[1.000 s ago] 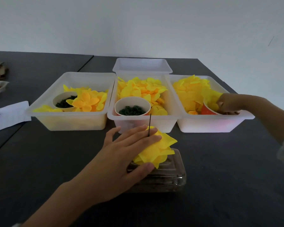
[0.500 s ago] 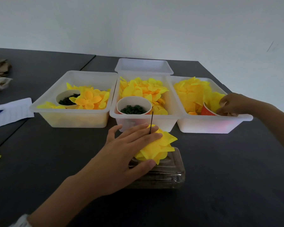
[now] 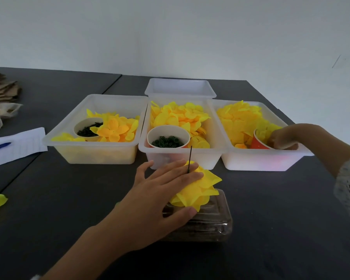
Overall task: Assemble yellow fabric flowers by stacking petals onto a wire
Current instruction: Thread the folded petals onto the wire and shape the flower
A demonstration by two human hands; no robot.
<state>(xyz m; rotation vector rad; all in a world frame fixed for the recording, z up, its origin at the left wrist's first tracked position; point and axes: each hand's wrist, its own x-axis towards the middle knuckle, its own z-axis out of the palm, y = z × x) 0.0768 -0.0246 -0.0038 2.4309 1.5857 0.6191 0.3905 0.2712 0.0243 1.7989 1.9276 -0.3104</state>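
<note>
On worktop (image 3: 49, 199): left hand (image 3: 150, 201), fingers flat, pressing stacked petals (image 3: 198, 188) around wire (image 3: 190, 158); right hand (image 3: 283, 136) fingers curled into right tray (image 3: 261, 160), grasp unclear. Likely light, limp; pinch 1 by edge.

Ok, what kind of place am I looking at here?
Probably a craft assembly bench, not a home table: a dark table against a bare wall, three clear bins of sorted yellow petals, and a cup of green rings.
</note>
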